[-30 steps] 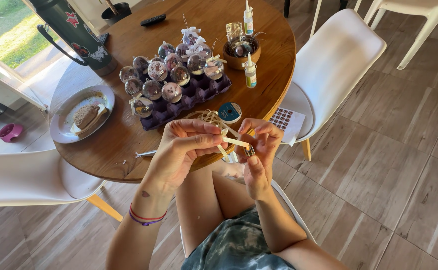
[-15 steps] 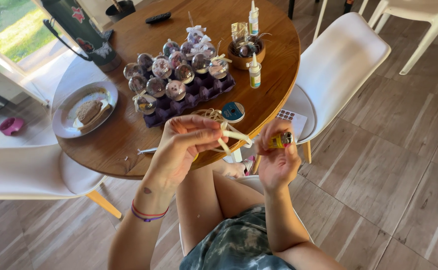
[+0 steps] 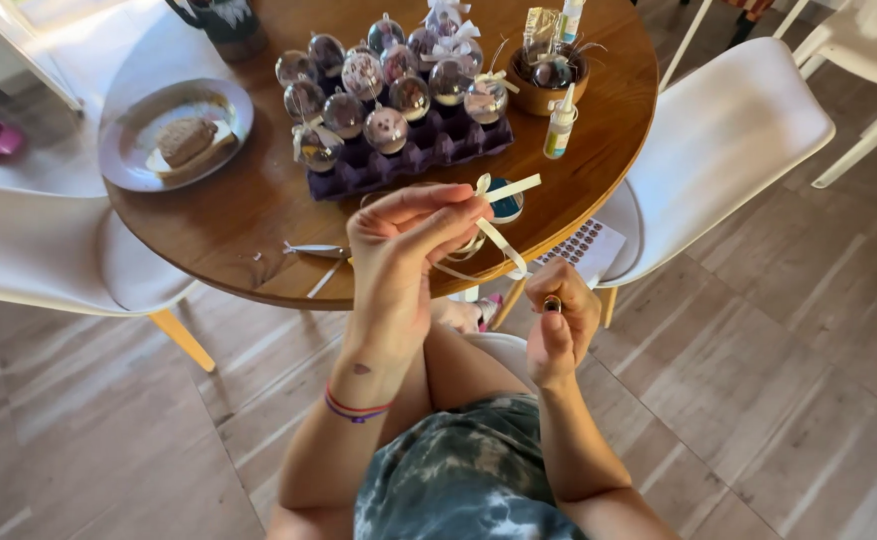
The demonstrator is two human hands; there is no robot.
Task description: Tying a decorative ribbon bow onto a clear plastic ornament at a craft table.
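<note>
- Thin cream ribbon strip (image 3: 503,240), creased, ends splayed at frame centre.
- Left hand (image 3: 403,250) pinches the ribbon's loop.
- Right hand (image 3: 561,320) is fisted around a small metallic object (image 3: 552,303).

A purple egg carton (image 3: 428,150) sits mid-table on the round wooden table (image 3: 228,225). A small white dropper bottle (image 3: 559,127) with a green-yellow label stands right of it. A white sticker sheet (image 3: 583,243) with dark round dots lies on the white chair (image 3: 728,140).

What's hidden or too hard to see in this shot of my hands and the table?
- Head view: right hand closes around a small object, kind unclear.
- Left hand covers where the ribbon is pinched.
- Contents of the clear balls: too small.
- Dark jug: cut off by the top edge.
</note>
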